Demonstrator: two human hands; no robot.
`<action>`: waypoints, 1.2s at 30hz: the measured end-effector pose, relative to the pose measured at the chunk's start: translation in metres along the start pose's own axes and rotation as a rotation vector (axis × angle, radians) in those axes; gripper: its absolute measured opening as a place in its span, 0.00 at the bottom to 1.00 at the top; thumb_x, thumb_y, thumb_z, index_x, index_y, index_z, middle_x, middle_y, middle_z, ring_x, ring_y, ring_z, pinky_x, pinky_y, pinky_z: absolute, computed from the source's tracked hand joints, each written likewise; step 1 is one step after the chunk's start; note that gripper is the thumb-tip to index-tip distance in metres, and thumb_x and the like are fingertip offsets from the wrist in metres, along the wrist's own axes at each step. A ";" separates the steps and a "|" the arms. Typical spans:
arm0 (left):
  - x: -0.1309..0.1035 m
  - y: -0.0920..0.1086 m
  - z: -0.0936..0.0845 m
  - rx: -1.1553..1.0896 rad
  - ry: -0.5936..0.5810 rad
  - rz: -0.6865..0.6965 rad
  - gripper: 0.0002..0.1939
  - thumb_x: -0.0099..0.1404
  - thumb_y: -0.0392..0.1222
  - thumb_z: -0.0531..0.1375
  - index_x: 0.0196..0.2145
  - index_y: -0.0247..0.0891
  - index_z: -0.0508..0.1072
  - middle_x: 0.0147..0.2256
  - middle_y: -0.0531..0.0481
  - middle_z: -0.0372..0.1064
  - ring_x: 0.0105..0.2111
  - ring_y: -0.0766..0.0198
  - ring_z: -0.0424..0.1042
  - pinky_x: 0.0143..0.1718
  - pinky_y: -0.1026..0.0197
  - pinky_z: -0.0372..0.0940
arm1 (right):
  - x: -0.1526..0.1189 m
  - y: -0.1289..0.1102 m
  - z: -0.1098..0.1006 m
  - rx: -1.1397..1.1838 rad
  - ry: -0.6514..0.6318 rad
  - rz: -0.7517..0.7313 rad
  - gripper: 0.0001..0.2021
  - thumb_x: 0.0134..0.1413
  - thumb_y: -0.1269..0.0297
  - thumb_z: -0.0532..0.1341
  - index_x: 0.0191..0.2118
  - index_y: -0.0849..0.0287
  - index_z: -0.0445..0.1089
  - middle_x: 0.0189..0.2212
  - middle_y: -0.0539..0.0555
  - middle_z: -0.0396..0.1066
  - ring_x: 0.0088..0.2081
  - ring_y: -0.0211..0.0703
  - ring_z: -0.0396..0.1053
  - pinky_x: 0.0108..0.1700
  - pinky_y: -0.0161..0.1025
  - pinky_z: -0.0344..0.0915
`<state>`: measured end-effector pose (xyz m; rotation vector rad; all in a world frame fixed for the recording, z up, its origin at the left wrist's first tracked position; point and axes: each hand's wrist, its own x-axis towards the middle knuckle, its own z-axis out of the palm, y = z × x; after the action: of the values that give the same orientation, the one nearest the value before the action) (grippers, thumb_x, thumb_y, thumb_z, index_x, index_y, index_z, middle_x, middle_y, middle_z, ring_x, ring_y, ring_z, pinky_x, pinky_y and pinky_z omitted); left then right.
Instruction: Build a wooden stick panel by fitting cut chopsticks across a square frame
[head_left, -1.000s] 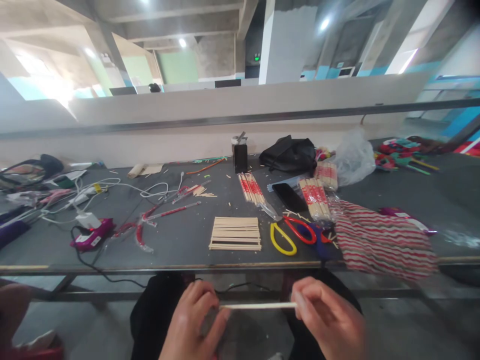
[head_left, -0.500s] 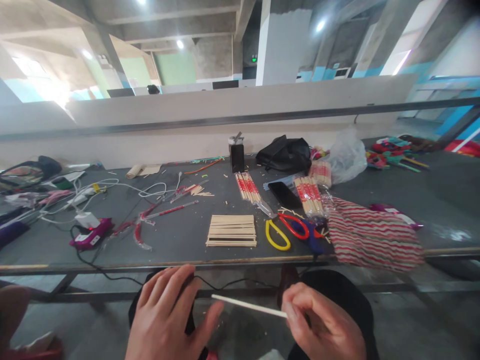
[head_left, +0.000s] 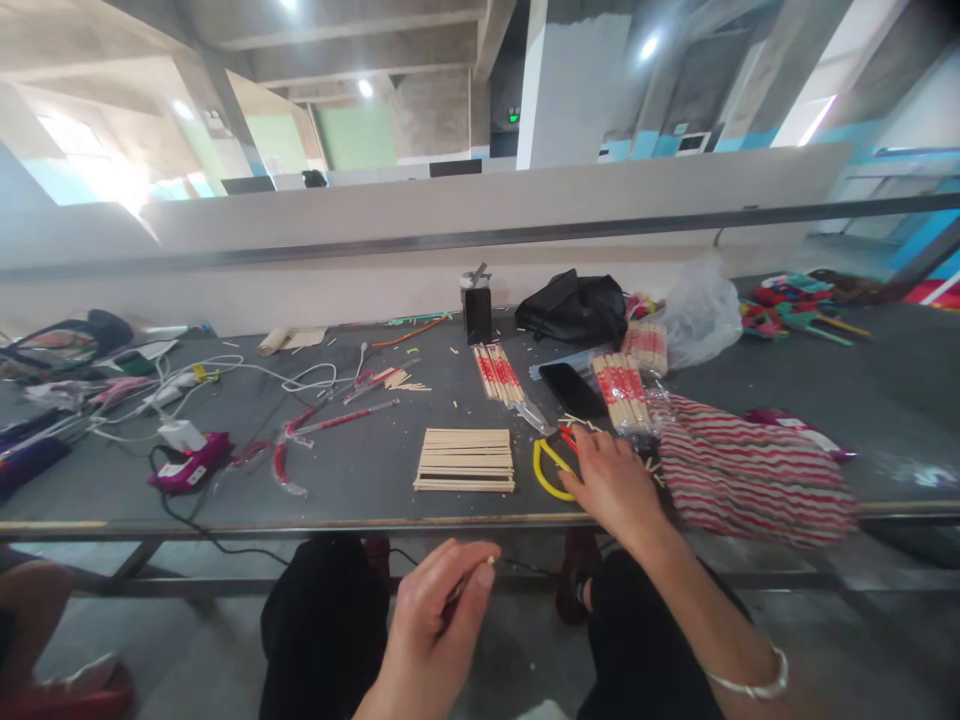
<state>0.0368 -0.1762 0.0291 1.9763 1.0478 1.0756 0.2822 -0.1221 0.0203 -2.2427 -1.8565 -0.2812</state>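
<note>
My left hand (head_left: 442, 615) is closed in a pinch in front of the table edge. It holds a thin wooden stick (head_left: 491, 561), of which only the pale end shows past the fingertips. My right hand (head_left: 611, 485) reaches over the table, palm down, above the scissors (head_left: 549, 478). Its fingers are apart and cover most of the red handle, while the thumb lies beside the yellow one. Whether the fingers grip the handle is hidden. Left of the scissors lies a flat row of wooden sticks (head_left: 465, 452), side by side, with a dark gap near the front.
Behind the scissors are a phone (head_left: 571, 390) and red-labelled packs of sticks (head_left: 621, 390). A striped cloth (head_left: 754, 475) lies to the right. White cables (head_left: 247, 368) and a purple power block (head_left: 191, 465) are on the left. Another person's leg (head_left: 34, 610) shows at lower left.
My right hand has moved from over my lap up to the scissors. The stick it held is now in my left hand, which has moved right and closed.
</note>
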 end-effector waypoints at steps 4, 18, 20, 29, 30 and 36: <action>0.005 0.002 0.001 -0.012 0.011 0.000 0.09 0.66 0.39 0.55 0.39 0.40 0.75 0.26 0.52 0.68 0.25 0.70 0.66 0.26 0.69 0.59 | 0.023 0.001 0.016 -0.130 -0.143 -0.025 0.22 0.51 0.66 0.59 0.53 0.65 0.63 0.40 0.65 0.72 0.44 0.57 0.69 0.41 0.45 0.62; 0.023 0.009 -0.003 -0.295 0.067 -0.252 0.11 0.63 0.46 0.58 0.36 0.37 0.76 0.23 0.52 0.63 0.25 0.69 0.59 0.26 0.68 0.56 | -0.065 -0.020 -0.012 1.077 -0.122 -0.041 0.22 0.56 0.60 0.55 0.57 0.55 0.61 0.28 0.49 0.71 0.26 0.37 0.69 0.29 0.33 0.66; 0.025 0.012 -0.002 -0.318 0.043 -0.259 0.12 0.63 0.47 0.58 0.36 0.36 0.76 0.23 0.53 0.63 0.24 0.70 0.58 0.25 0.68 0.54 | -0.076 -0.032 -0.013 1.149 -0.103 -0.029 0.21 0.54 0.60 0.57 0.55 0.53 0.64 0.33 0.50 0.71 0.30 0.38 0.70 0.33 0.34 0.68; 0.101 -0.066 0.004 -0.281 0.110 -0.299 0.13 0.57 0.47 0.60 0.29 0.33 0.75 0.20 0.55 0.60 0.23 0.70 0.57 0.25 0.68 0.53 | -0.045 -0.037 0.005 1.685 -0.354 0.277 0.29 0.50 0.54 0.61 0.56 0.57 0.58 0.19 0.40 0.57 0.14 0.30 0.55 0.16 0.29 0.53; 0.106 -0.074 0.001 -0.312 0.131 -0.332 0.14 0.57 0.48 0.60 0.29 0.33 0.74 0.19 0.56 0.57 0.22 0.71 0.56 0.23 0.68 0.51 | -0.044 -0.035 0.005 1.694 -0.354 0.289 0.29 0.50 0.54 0.61 0.57 0.57 0.58 0.19 0.40 0.57 0.14 0.30 0.54 0.16 0.29 0.53; 0.105 -0.083 -0.019 -0.556 0.218 -0.397 0.18 0.56 0.54 0.61 0.32 0.33 0.73 0.18 0.58 0.55 0.18 0.74 0.52 0.20 0.68 0.48 | -0.043 -0.031 -0.014 1.520 -0.287 0.286 0.27 0.49 0.56 0.63 0.55 0.56 0.61 0.20 0.40 0.56 0.15 0.28 0.50 0.16 0.28 0.48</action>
<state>0.0284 -0.0431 0.0079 1.1768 1.0513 1.2099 0.2435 -0.1614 0.0230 -1.3326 -1.0195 1.1386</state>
